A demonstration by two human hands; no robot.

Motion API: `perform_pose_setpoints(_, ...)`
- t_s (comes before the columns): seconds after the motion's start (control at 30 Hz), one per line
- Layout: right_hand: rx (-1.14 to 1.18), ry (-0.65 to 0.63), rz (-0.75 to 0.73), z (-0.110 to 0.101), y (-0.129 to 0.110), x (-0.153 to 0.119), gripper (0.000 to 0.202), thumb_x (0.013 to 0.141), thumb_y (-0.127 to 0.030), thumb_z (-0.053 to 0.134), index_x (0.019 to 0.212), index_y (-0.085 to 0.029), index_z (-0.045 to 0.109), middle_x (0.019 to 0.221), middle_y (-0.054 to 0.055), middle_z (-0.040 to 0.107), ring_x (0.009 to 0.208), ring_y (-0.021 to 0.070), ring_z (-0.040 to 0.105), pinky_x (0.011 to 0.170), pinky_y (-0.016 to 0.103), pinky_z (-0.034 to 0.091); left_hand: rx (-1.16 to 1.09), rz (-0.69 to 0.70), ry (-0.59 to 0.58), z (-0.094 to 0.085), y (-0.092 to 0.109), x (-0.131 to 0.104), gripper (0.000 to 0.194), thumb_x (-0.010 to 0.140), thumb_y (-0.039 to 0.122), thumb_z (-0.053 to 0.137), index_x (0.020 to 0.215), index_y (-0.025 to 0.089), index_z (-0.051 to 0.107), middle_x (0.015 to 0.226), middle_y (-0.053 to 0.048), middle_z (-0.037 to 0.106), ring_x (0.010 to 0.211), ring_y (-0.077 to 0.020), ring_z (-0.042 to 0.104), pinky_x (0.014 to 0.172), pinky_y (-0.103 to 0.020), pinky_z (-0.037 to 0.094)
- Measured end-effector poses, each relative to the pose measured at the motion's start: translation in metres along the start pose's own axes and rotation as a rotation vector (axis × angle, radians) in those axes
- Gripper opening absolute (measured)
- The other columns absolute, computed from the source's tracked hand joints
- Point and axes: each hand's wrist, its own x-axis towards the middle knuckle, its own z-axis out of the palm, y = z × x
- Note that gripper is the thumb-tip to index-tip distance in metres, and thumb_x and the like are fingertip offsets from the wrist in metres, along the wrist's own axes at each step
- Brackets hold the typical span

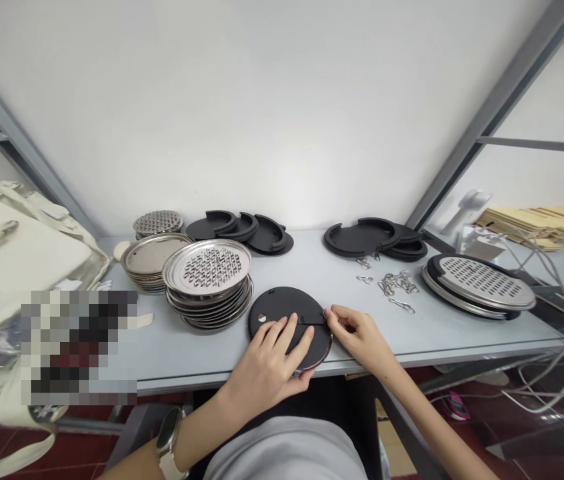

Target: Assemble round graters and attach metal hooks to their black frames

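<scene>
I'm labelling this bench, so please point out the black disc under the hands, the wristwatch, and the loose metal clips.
Black disc point(288, 304): head view, on its bare upper face.
Wristwatch point(167, 430): head view, on its dark screen.
Metal clips point(398, 284): head view, middle of the main pile.

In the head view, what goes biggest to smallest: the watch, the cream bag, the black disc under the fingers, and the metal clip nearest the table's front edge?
1. Cream bag
2. Black disc, partly covered
3. Watch, though nearer the camera
4. Metal clip
</scene>
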Motion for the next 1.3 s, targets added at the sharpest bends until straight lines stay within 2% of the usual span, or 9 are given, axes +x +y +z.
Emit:
perform_pose_setpoints(0.53, 0.049, 0.043, 0.023, 0.0023, -0.0002, -0.0038, 0.033, 0.093, -0.043, 0.043, 0.069, -0.021, 0.039, 0.053, -0.007, 0.033, 0.051, 0.0102, 0.031, 0.051, 0.022, 0.03, 0.003, 0.002, 0.002, -0.0006, -0.0001, -0.0005, 0.052, 0.089, 0.037, 0.052, 0.136, 0.016, 0.047, 0.136, -0.016, 0.05, 0.117, -0.0275, 0.052, 0.099, -0.041, 0.039)
perform_pose_setpoints(0.93, 0.003, -0.01, -0.005, 0.0009, 0.0033, -0.0018, 0.037, 0.094, -0.039, 0.038, 0.063, -0.021, 0.029, 0.054, -0.006, 0.028, 0.051, 0.0097, 0.029, 0.05, 0.023, 0.026, 0.001, 0.002, 0.004, -0.0004, 0.0, -0.0003, 0.051, 0.09, 0.037, 0.051, 0.136, 0.017, 0.047, 0.136, -0.016, 0.049, 0.118, -0.0277, 0.051, 0.099, -0.041, 0.039)
perform_pose_setpoints(1.3, -0.062, -0.011, -0.006, 0.0002, 0.0032, -0.003, 0.037, 0.097, -0.041, 0.034, 0.065, -0.021, 0.031, 0.056, -0.006, 0.033, 0.051, 0.0104, 0.033, 0.052, 0.025, 0.028, -0.001, 0.001, -0.003, 0.0001, -0.0004, -0.0004, 0.051, 0.09, 0.038, 0.05, 0.136, 0.016, 0.047, 0.137, -0.017, 0.048, 0.118, -0.028, 0.05, 0.099, -0.041, 0.039)
